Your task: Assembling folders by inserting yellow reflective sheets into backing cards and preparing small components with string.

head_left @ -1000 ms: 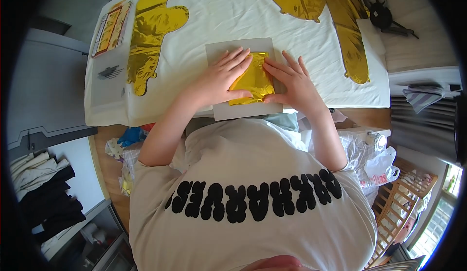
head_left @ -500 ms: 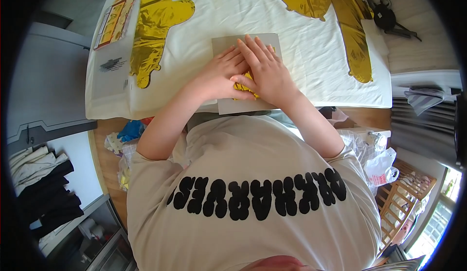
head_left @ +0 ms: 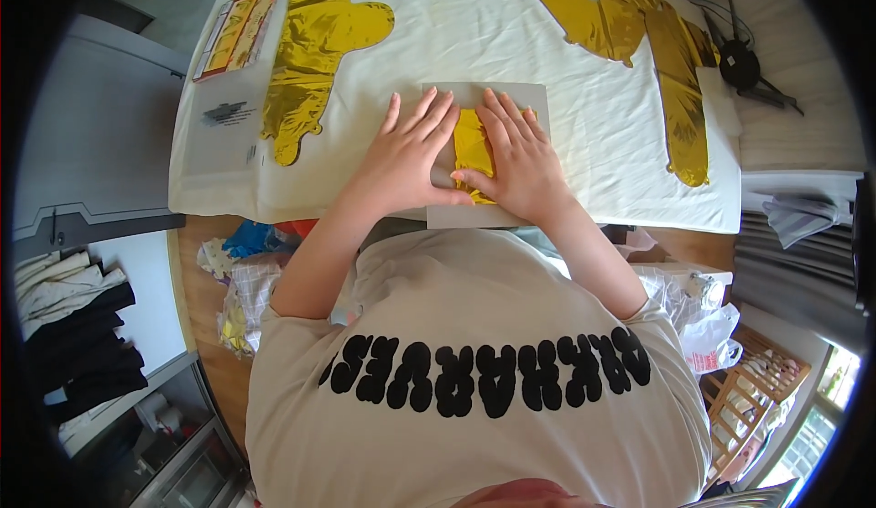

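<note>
A grey board [head_left: 474, 94] lies at the near edge of the table. On it rests a folded gold foil balloon [head_left: 472, 148], a small flat bundle with crinkles at its near end. My left hand [head_left: 408, 154] lies flat along the bundle's left side, fingers spread and thumb reaching to its near end. Over the bundle's right side my right hand [head_left: 522, 152] is laid palm down, fingers stretched forward, its thumb across the foil. Neither hand is closed around anything.
Flat gold foil balloons lie far left [head_left: 319, 47] and far right [head_left: 675, 98] on the white-covered table [head_left: 474, 15]. At the left are a clear plastic bag [head_left: 219, 152] and a printed packet [head_left: 239, 34]. A black tripod-like stand [head_left: 741, 63] sits at the right; plastic bags [head_left: 710, 339] lie below.
My hands, overlapped on the bundle before, have moved apart to its two sides. More of the gold foil now shows. The view has shifted slightly.
</note>
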Available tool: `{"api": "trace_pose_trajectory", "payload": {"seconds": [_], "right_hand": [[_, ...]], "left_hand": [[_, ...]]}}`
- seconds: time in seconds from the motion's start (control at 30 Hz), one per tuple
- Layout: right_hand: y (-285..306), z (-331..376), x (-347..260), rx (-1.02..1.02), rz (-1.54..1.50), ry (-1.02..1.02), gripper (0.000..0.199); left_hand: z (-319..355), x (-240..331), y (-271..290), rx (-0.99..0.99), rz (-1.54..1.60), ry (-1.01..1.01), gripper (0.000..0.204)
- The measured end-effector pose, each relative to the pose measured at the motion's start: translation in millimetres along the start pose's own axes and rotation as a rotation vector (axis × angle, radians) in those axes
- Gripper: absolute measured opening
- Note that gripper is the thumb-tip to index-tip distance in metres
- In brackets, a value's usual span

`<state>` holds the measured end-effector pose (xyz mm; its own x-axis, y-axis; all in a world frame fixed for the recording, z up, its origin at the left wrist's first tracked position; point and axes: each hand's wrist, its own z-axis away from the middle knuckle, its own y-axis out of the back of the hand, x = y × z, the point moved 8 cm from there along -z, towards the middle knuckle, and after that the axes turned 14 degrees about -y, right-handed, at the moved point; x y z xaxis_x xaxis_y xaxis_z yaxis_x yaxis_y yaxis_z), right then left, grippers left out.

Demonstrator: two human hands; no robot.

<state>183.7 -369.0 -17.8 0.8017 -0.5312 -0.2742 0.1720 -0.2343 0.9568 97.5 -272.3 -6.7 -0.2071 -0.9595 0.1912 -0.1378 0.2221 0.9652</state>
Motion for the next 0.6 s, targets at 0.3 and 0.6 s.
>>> {"api": "trace_pose_trajectory", "payload": {"seconds": [0.3,0.6], "right_hand": [[6,1,-5,-0.028,-0.017,0.022,0.11],[6,0,-6,-0.045,0.0,0.003,0.111]], "left_hand": [[1,-1,7,0.031,-0.02,0.034,0.112],[19,22,4,0.042,0.016,-0.263,0.061]]}}
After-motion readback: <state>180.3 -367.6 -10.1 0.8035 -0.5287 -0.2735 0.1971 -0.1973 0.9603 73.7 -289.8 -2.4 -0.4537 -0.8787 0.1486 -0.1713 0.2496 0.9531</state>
